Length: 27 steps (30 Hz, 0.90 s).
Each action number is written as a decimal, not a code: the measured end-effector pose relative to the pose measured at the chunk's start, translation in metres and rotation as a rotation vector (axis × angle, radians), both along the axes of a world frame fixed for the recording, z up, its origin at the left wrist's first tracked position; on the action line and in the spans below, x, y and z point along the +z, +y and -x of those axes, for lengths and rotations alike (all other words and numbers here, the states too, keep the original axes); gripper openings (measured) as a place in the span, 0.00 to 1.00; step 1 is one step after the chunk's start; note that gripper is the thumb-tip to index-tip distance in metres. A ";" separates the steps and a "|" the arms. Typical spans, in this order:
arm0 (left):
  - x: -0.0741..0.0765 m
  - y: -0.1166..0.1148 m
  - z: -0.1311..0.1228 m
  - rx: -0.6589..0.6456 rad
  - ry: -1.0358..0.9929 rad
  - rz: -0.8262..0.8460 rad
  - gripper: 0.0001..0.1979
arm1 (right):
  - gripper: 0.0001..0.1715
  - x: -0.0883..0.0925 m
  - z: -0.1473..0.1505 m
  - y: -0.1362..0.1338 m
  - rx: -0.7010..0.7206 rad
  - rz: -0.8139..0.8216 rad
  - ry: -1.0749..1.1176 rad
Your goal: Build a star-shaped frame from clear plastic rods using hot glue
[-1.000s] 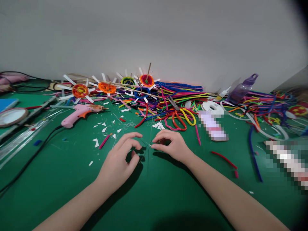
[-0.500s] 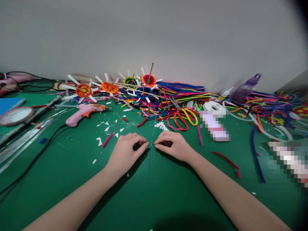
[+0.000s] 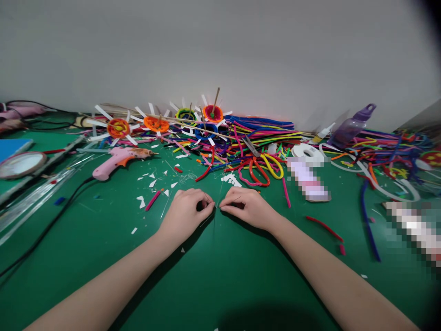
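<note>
My left hand [image 3: 186,214] and my right hand [image 3: 251,209] meet near the middle of the green table [image 3: 213,285], their fingertips a small gap apart. Each one pinches thumb against forefinger on a thin, pale thread [image 3: 215,213], whose fine ends stick out around the fingers. How the thread is looped or crossed between the fingertips is too fine to tell. Small white paper scraps [image 3: 231,179] lie just beyond the hands, and a short pink pipe cleaner piece [image 3: 153,201] rests left of my left hand.
A pink glue gun [image 3: 115,161] with a black cord lies to the left. Scissors [image 3: 259,166] rest beyond my right hand. Behind are paper-spoked colourful discs [image 3: 156,123], bundled pipe cleaners [image 3: 265,126], a white tape roll [image 3: 307,154] and a purple bottle [image 3: 351,126].
My left hand has shifted slightly right and its curled fingers have drawn in closer. My right hand stays nearly in place, still pinching. The surroundings are unchanged.
</note>
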<state>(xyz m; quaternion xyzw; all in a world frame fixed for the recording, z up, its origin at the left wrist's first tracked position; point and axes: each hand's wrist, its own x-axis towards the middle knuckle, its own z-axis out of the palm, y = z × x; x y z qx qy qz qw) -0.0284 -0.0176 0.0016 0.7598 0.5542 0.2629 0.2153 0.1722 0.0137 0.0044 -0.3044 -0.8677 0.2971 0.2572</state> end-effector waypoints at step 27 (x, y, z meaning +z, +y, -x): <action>0.004 0.001 -0.003 0.030 0.010 0.083 0.09 | 0.11 0.005 0.001 0.003 0.081 -0.064 -0.165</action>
